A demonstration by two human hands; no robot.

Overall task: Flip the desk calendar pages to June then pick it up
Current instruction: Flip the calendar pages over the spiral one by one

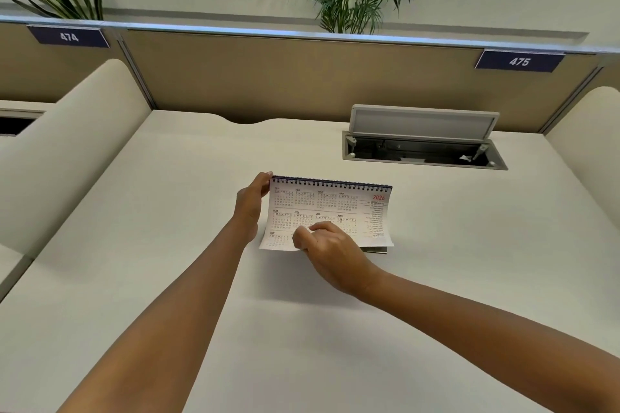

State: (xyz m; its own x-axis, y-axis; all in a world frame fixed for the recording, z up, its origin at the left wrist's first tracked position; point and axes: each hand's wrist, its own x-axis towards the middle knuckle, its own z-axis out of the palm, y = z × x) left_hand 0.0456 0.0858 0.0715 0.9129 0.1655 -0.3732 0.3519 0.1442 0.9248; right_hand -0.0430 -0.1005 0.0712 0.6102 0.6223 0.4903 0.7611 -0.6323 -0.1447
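1. Steadying comes first on the left: the left hand [250,203] clasps the upper-left corner of the desk calendar [330,211], its fingertips curled over the end of the spiral binding [332,182] and its thumb apparently against the page's left edge. The grip is narrow and closed on that corner.
2. The calendar stands near the middle of the pale desk [167,278], binding uppermost, facing the person. The sheet on show is a whole-year overview marked 2026, with small month grids and a list of holidays on its right side, not a single-month page.
3. The right hand [330,253] pinches the lower edge of that front sheet [369,228], left of its middle, between thumb and forefinger; the sheet bows outward and its bottom edge lifts clear of the base.
4. Farther right, at the back of the desk, an open cable hatch [424,141] lies well apart from the work.
5. Judged from this, the flipping step has only started. The next move likely calls for carrying the pinched sheet up and over the binding while the left hand holds the stand firm, then repeating until June shows; the pick-up is not yet due.
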